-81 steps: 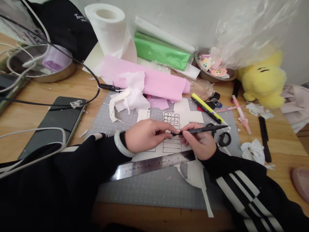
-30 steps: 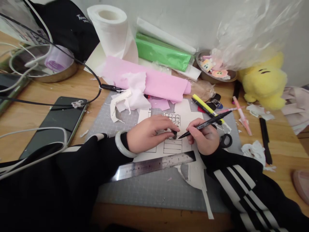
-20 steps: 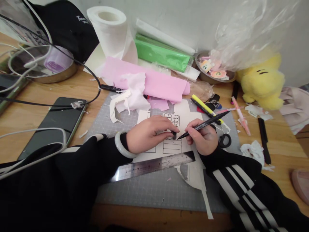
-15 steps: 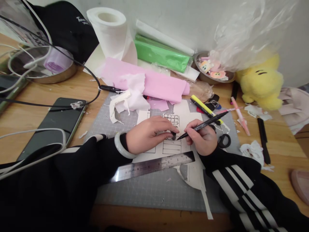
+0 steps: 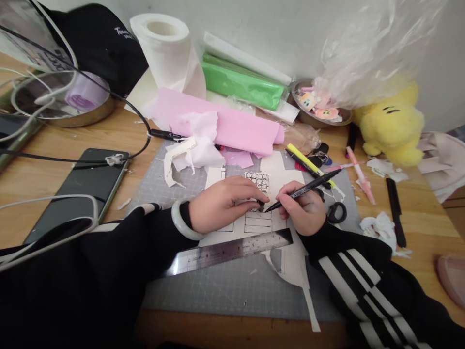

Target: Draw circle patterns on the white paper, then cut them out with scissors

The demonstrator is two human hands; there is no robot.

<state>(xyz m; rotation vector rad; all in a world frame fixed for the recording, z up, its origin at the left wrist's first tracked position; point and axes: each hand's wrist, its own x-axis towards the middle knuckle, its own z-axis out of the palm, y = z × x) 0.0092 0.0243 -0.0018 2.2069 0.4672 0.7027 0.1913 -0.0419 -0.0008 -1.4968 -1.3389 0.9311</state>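
Note:
Between the thumb and fingertips of my left hand is a small dark round object, pressed against the paper; its kind is hard to make out. My right hand grips a black marker pen, tip down by that small object. Under both hands lies white paper with black-ruled boxes, one filled with rows of small circles, another with horizontal lines. A metal ruler rests slantwise along the paper's near edge.
A grey cutting mat lies beneath, with paper scraps on it. Black-handled scissors and a yellow marker are to the right, a phone to the left. Behind are folded pink paper and a tissue roll.
Almost nothing differs. Both hands keep the same hold, and the pen tip stays beside the small dark object; the whole view has shifted very slightly.

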